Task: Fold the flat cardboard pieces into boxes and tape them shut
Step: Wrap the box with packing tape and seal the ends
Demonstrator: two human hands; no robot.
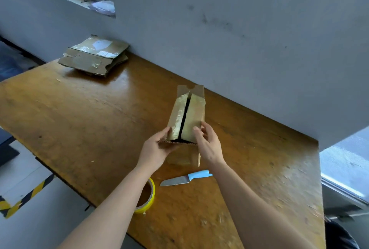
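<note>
Box stands mid-counter, close to the wall. Our left hand grips its near end flap from 7 o'clock. Our right hand curls over the right top flap at 5 o'clock. A dark gap runs between the two top flaps.

Risks, as we judge them:
- The flaps could spring up once either hand lets go to fetch the tape roll, at 7 o'clock of the box.
- Tape laid over that gap could sag or seal crooked.
- The flaps look glossy, so fresh tape may grip poorly.
- The knife at 6 o'clock lies bare-bladed near our forearms.

Flat cardboard pieces wait at 10 o'clock.
</note>
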